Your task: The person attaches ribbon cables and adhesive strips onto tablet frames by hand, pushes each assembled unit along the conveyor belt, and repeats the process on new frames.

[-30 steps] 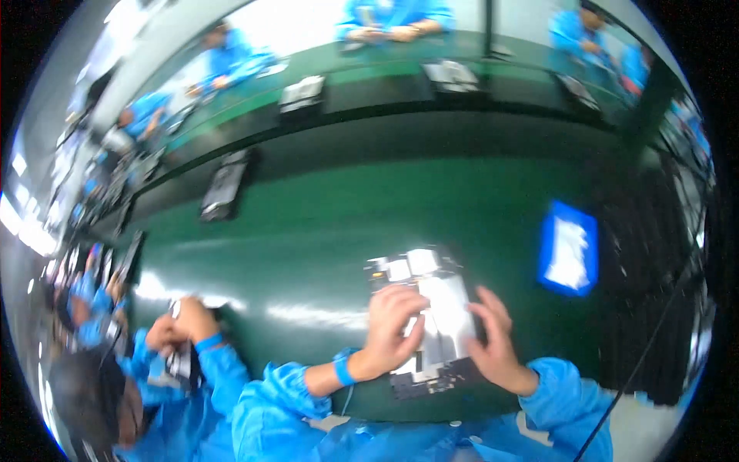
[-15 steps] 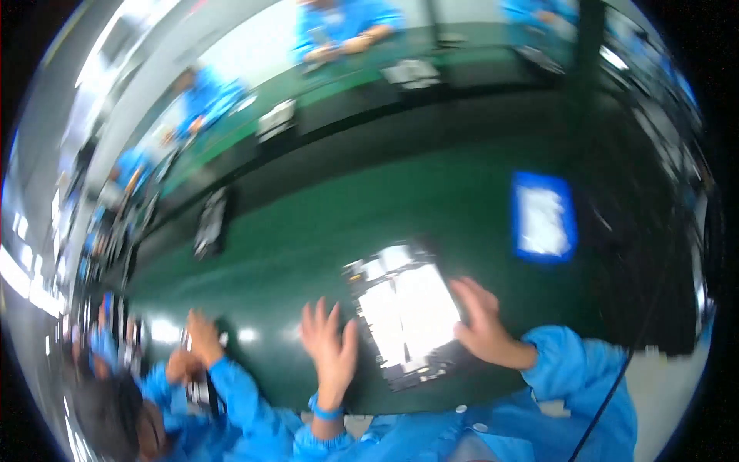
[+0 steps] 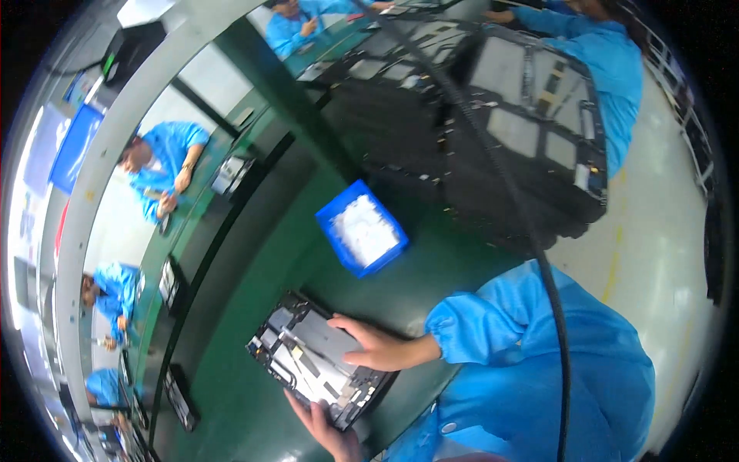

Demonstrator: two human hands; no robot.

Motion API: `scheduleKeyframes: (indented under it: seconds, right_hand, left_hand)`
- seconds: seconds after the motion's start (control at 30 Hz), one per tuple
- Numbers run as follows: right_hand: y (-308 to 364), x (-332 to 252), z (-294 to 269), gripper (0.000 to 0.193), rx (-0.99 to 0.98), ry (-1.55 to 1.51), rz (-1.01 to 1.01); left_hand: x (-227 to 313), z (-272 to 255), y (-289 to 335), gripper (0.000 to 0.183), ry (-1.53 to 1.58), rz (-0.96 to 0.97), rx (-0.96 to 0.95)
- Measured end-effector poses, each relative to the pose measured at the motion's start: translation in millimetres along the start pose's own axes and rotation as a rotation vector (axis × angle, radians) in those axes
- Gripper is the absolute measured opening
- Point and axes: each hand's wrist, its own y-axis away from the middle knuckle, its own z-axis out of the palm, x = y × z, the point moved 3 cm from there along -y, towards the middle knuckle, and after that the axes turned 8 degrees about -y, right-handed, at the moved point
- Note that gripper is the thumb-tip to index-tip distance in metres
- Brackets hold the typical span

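Observation:
An opened tablet (image 3: pixel 314 339), its pale inner plates, ribbon strips and dark circuit boards exposed, is at the near edge of the green bench. My right hand (image 3: pixel 381 348) grips it from the right, with two digits apart over its face; the remaining fingers are hidden. At its lower left edge, my left hand (image 3: pixel 327 433) holds the rim, one finger stretched along the outside and the thumb over the edge. Part of the left hand is cut off by the picture's lower border.
Beyond the tablet stands a blue bin (image 3: pixel 362 229) of white pieces. Several large opened devices (image 3: pixel 531 115) lie on black cloth at the far right. A black cable (image 3: pixel 543 269) hangs across the view. A green post (image 3: pixel 289 100) rises behind; co-workers (image 3: pixel 165 165) sit across the bench.
My view has swung right, so the blue bin and tablet appear further left. Both hands, spread beside the tablet before, now hold its edges. Glare on the tablet has faded.

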Motion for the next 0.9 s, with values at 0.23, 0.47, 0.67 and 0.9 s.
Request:
scheduleKeyframes:
  seconds: [0.23,0.47,0.67,0.9]
  right_hand:
    - [-2.7,-22.5,9.1,0.063,0.098,-0.330,0.127]
    - [-6.2,-21.8,14.2,0.060,0.140,-0.152,-0.011]
    - [-1.7,-15.5,12.5,0.063,0.076,-0.301,0.135]
    - [-7.2,7.3,21.0,0.056,0.051,-0.509,0.202]
  left_hand:
    - [4.2,-38.2,-15.6,0.054,0.234,-0.246,-0.160]
    - [-44.3,-101.7,-13.0,0.036,-0.146,-0.098,0.066]
    - [-47.5,-85.0,-22.1,0.041,0.209,-0.221,0.041]
    - [-34.4,-101.4,-96.7,0.041,-0.147,0.101,0.095]
